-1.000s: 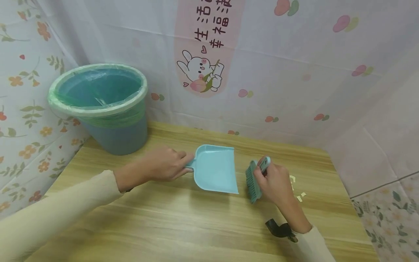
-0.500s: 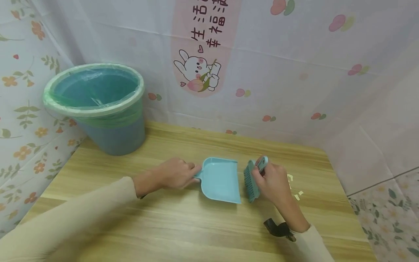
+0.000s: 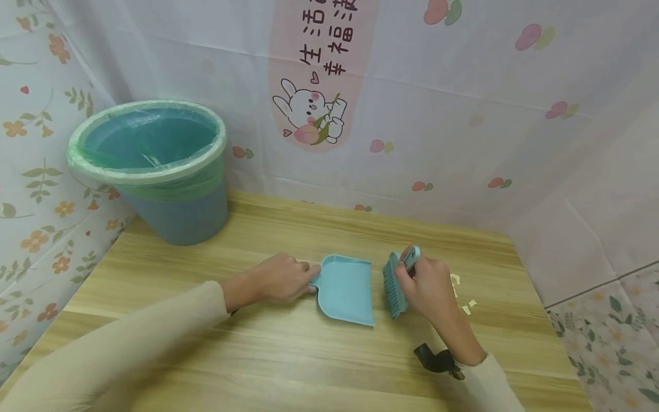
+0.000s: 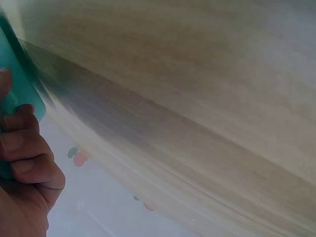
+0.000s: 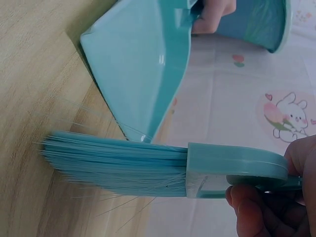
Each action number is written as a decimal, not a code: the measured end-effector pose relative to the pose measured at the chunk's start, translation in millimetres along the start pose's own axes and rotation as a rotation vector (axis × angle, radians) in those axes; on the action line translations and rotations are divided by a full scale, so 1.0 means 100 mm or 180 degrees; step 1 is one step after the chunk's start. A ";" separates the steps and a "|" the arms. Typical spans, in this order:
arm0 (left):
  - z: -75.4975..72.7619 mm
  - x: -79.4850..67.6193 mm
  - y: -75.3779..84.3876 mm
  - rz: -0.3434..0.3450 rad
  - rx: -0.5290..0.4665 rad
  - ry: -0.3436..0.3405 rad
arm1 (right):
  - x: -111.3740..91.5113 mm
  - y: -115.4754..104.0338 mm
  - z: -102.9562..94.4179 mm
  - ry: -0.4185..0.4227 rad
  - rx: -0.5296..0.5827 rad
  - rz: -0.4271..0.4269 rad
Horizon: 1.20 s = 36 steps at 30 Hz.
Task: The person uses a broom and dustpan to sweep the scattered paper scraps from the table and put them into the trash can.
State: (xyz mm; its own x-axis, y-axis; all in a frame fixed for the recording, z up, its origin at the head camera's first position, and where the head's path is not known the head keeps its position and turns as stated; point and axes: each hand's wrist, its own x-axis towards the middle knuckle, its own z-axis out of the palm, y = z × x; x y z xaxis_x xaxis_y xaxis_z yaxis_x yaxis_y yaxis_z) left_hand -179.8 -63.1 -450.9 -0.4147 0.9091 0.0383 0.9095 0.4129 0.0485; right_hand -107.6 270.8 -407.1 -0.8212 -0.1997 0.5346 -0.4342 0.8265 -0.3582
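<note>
My left hand (image 3: pixel 287 278) grips the handle of a light blue dustpan (image 3: pixel 346 289), whose open edge faces right. In the left wrist view, curled fingers (image 4: pixel 30 153) wrap the handle end. My right hand (image 3: pixel 430 284) holds a small teal hand brush (image 3: pixel 393 286) just right of the dustpan's lip, bristles toward the table. The right wrist view shows the brush's bristles (image 5: pixel 113 163) at the wood surface, beside the dustpan (image 5: pixel 138 64). Several pale yellow scraps (image 3: pixel 467 308) lie on the table to the right of my right hand, some partly hidden behind it.
A blue bin (image 3: pixel 190 212) with a green plastic liner stands at the back left of the wooden table (image 3: pixel 288 366). A white printed curtain (image 3: pixel 432 126) hangs behind the table. A black strap (image 3: pixel 435 359) sits at my right wrist.
My left hand has brought the dustpan down and toward me, lowering it to the table beside the brush. The right hand and brush have stayed nearly in place. The head view shifted slightly.
</note>
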 end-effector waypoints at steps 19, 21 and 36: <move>-0.04 0.01 0.03 0.0072 -0.0113 -0.0037 | 0.01 -0.01 -0.01 0.0053 -0.0002 -0.0072; -0.04 0.01 0.03 0.0079 -0.0125 -0.0033 | 0.01 -0.01 -0.01 0.0056 -0.0011 -0.0079; -0.07 0.04 0.04 0.0135 -0.0021 -0.0066 | 0.01 -0.01 -0.01 0.0012 0.0010 -0.0044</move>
State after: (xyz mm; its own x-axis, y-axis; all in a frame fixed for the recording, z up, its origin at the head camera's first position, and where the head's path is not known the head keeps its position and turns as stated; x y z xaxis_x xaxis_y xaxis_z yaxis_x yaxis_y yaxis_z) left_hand -178.0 -58.7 -444.0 -0.3751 0.9268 0.0197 0.9260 0.3736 0.0538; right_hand -107.3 270.0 -405.7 -0.8137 -0.2091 0.5424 -0.4467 0.8220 -0.3532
